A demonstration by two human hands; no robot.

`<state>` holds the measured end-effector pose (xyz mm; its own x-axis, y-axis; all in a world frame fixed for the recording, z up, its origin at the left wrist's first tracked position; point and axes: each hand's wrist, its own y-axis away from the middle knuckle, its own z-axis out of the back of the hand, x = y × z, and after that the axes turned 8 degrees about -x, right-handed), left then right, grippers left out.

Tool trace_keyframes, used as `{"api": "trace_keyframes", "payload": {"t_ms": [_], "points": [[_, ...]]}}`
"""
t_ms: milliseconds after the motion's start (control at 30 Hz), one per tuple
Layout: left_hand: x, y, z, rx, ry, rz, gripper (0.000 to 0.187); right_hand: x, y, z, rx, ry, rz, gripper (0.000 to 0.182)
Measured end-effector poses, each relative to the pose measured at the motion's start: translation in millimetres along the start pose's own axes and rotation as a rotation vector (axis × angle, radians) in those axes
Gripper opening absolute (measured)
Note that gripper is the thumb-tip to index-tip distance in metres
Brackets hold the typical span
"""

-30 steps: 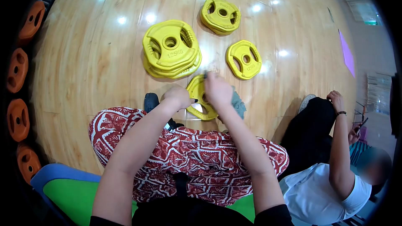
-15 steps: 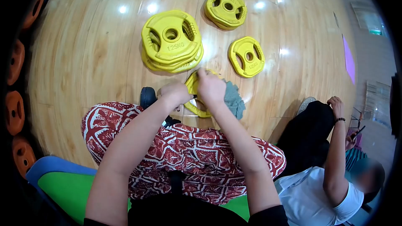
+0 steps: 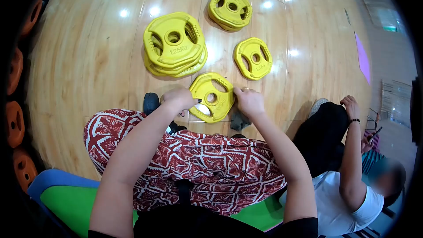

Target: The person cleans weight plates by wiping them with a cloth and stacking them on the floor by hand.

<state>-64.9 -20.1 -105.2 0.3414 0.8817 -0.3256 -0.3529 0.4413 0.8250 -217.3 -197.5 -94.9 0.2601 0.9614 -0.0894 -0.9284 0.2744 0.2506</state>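
A yellow 1.25 kg weight plate [image 3: 224, 98] is in front of my crossed legs, with a round centre hole and curved grip slots. My left hand [image 3: 178, 98] grips its left side, thumb over the face near a slot. At the opposite rim, the closed fingers of my right hand [image 3: 250, 102] touch the edge. A bunched grey cloth [image 3: 240, 121] hangs below that hand; the part inside the palm is hidden. Ahead lie a stack of yellow plates [image 3: 178, 55], a smaller pile [image 3: 224, 15] and a plate on its own [image 3: 255, 68].
Orange plates [image 3: 15, 123] line the left side. A green mat [image 3: 70, 202] and a blue mat [image 3: 61, 176] are beneath and beside me. To my right sits a person in a white shirt [image 3: 335, 202], holding a phone. A purple sheet [image 3: 362, 57] lies farther right.
My right hand has moved from over the plate's top to its right rim, uncovering the face. The cloth now shows bunched lower under that hand. My left hand stays at the plate's left side.
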Motion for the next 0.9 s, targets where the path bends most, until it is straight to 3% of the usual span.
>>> {"api": "trace_keyframes", "payload": {"t_ms": [133,267,300,367,400,467,633,700,767,900], "points": [[-2,4,4,-0.023,-0.004,-0.007,0.046,-25,11,9,-0.055,-0.081,-0.246,0.014],[-8,9,2,-0.115,-0.113,-0.032,0.042,-9,2,37,-0.013,-0.184,-0.415,0.016],[-8,7,-2,-0.113,-0.114,-0.032,0.042,-3,-1,41,-0.074,-0.207,-0.363,0.018],[-4,5,-14,-0.460,-0.399,-0.291,0.034,3,-3,35,-0.131,-0.236,-0.306,0.020],[-7,6,-14,-0.459,-0.401,-0.287,0.034,5,-3,30,-0.223,-0.301,-0.227,0.019],[-17,7,-13,-0.627,-0.392,-0.525,0.028,6,-6,27,-0.336,-0.391,-0.098,0.015],[-17,8,-17,-0.495,-0.365,-0.580,0.019,28,-28,10,-0.471,-0.531,-0.001,0.012],[-13,0,-26,-0.472,-0.369,-0.589,0.018,41,-39,1,-0.462,-0.439,0.001,0.012],[-12,-7,-36,-0.584,-0.346,-0.573,0.013,47,-49,-6,-0.424,-0.395,-0.031,0.011],[-16,-9,-34,-0.562,-0.380,-0.598,0.010,60,-49,-10,-0.437,-0.323,0.023,0.010]]}}
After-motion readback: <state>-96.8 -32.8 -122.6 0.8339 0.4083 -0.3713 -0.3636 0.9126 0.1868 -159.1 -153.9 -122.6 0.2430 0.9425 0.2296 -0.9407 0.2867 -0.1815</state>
